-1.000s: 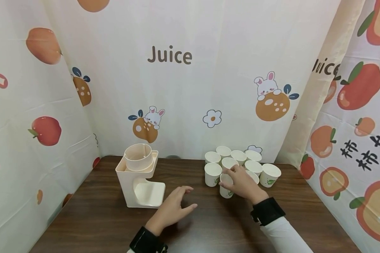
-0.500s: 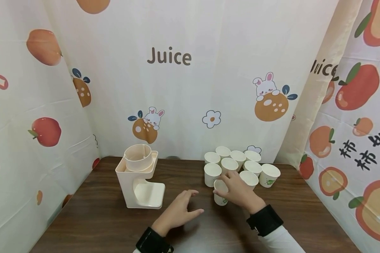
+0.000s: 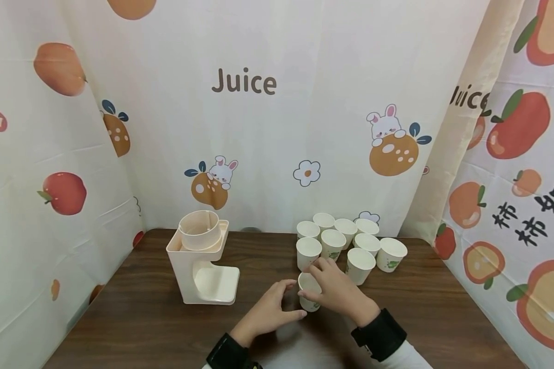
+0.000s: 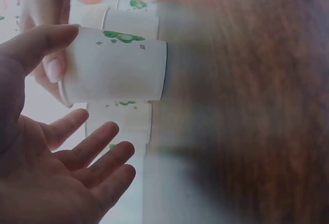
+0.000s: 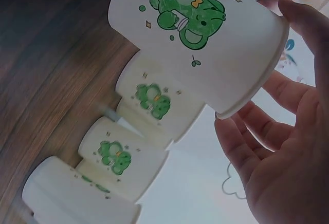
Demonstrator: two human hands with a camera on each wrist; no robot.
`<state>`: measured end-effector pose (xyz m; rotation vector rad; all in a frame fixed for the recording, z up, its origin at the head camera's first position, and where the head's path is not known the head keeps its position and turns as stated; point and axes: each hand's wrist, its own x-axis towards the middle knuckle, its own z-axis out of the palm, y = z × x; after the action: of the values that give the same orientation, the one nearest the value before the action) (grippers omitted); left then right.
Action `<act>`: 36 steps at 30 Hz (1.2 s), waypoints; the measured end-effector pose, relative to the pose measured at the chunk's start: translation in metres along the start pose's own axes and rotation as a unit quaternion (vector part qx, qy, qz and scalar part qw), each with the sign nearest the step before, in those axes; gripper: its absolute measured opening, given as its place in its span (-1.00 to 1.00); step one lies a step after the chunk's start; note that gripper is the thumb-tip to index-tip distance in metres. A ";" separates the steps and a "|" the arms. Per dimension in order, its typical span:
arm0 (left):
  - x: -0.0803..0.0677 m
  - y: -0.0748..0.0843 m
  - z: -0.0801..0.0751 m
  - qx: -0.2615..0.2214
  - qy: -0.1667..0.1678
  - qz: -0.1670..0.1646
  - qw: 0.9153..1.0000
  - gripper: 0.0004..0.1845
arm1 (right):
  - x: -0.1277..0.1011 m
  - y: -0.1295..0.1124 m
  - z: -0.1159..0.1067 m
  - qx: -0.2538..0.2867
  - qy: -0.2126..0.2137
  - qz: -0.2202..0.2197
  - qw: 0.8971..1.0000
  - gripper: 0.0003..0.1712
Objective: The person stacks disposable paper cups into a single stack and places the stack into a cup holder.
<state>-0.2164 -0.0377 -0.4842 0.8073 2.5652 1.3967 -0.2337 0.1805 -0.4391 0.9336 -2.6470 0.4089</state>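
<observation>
Right hand (image 3: 339, 292) has a green-print paper cup (image 5: 205, 44) pinched near the rim, upright just in front of the other paper cups (image 3: 334, 242); left hand (image 3: 269, 311) is right beside it, fingers spread.

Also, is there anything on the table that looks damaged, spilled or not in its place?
Nothing stands out. The grouped paper cups stand upright without visible dents, the cream machine stands upright, and I see no spill on the table. One cup is in front, held by the right hand.
</observation>
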 end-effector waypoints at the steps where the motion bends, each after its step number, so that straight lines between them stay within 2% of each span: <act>1: 0.000 0.000 0.001 -0.005 0.000 -0.002 1.000 -0.20 | 0.000 -0.002 0.001 0.000 0.000 -0.003 1.000 -0.47; 8: 0.002 0.000 0.005 -0.041 0.003 0.000 0.999 -0.19 | -0.002 -0.013 0.003 -0.004 0.001 -0.022 1.000 -0.47; 16: 0.002 -0.005 0.007 -0.088 -0.010 0.003 0.996 -0.19 | -0.005 -0.025 0.003 0.034 -0.006 -0.046 0.998 -0.46; 23: 0.002 -0.009 0.008 -0.146 -0.024 -0.009 0.989 -0.11 | -0.005 -0.029 0.005 0.054 -0.014 -0.062 0.997 -0.49; 29: 0.002 -0.009 0.011 -0.189 -0.027 -0.020 0.981 -0.11 | -0.007 -0.030 0.006 0.050 -0.009 -0.071 0.996 -0.48; 36: 0.002 -0.008 0.010 -0.202 -0.031 -0.031 0.979 -0.12 | -0.006 -0.031 0.002 0.053 -0.015 -0.072 0.996 -0.51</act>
<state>-0.2177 -0.0329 -0.4967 0.6825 2.1304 1.7565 -0.2096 0.1601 -0.4386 1.1624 -2.5844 0.5080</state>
